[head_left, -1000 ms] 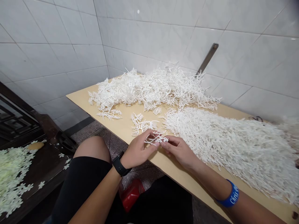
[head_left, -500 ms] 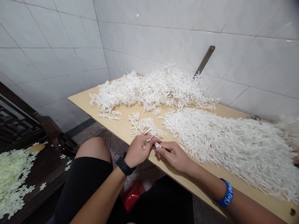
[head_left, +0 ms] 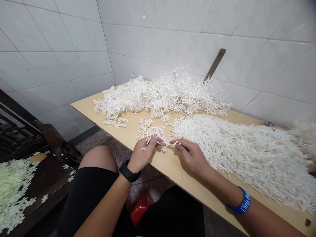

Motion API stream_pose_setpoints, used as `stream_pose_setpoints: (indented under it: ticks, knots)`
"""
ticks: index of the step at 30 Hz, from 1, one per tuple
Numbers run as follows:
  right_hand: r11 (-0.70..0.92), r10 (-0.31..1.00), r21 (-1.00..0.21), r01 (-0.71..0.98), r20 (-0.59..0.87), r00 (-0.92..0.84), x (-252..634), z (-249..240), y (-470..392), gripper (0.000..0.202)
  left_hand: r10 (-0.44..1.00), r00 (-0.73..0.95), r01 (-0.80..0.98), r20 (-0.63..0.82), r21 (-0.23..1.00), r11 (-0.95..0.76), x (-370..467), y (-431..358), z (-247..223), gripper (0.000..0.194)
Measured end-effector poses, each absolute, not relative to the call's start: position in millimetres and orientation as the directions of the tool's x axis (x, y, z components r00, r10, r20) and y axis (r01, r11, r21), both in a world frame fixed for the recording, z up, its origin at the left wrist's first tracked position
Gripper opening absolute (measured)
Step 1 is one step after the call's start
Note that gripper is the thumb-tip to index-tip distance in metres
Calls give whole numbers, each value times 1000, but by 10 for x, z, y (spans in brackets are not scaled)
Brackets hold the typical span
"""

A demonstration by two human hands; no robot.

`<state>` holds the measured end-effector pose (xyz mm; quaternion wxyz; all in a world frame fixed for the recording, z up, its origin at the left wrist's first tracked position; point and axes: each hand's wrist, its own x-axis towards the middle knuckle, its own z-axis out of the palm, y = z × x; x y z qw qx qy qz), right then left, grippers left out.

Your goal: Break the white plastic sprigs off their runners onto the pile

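Head view: L hand pinches white sprig; R hand, apart on its right, pinches small bit. I'd advise gentle pulls, w/ fingertips kept close.

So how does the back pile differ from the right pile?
The back pile is tangled, branching sprigs; the right pile looks like short strands. The back pile is bumpy and raggedly heaped; the right pile lies flatter. Both are white, on the board.
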<state>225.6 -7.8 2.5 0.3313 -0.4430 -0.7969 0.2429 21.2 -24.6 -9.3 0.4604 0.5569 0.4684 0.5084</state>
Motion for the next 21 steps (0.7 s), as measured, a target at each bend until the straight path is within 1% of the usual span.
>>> stream_pose_setpoints:
  ticks: [1,3,5,6,7,8,9,11,13,14,16,18,21]
  knots:
    - [496,868,-617,611,364,-337,2289,10,-46,34,991,41,41,130,990,-132,214,-243,-96,44]
    - [492,831,-439,752,493,-257,2366,-13,26,50,993,23,-9,112,994,-112,215,-235,-101,45]
    - [443,782,-284,851,586,-212,2434,-23,92,66,997,6,-69,83,994,-82,214,-232,-105,48]
    - [419,765,-242,875,614,-197,2454,-22,111,71,998,8,-96,69,993,-68,214,-233,-106,49]
    - [414,751,-227,881,633,-190,2462,-20,117,71,998,18,-114,61,992,-59,214,-238,-106,50]
    - [435,733,-236,869,653,-190,2454,-15,105,67,997,40,-127,59,990,-54,214,-245,-103,51]
    - [486,714,-260,834,669,-207,2430,-10,76,60,995,70,-133,65,990,-55,214,-255,-98,52]
    - [628,685,-340,700,669,-289,2343,3,-19,42,986,140,-104,94,991,-80,212,-279,-79,53]
    - [706,696,-448,548,580,-423,2227,16,-128,30,966,222,-18,129,992,-128,204,-302,-52,51]
    - [700,714,-505,505,506,-484,2170,24,-173,26,954,261,35,144,987,-159,198,-310,-38,50]
    - [628,765,-612,480,373,-525,2076,39,-227,28,931,326,135,167,966,-220,184,-320,-15,47]
    - [528,823,-712,462,295,-486,2023,53,-233,31,907,377,208,186,937,-279,173,-322,-3,44]
    - [361,871,-871,334,187,-454,2000,68,-204,22,880,416,267,228,895,-358,169,-318,0,43]
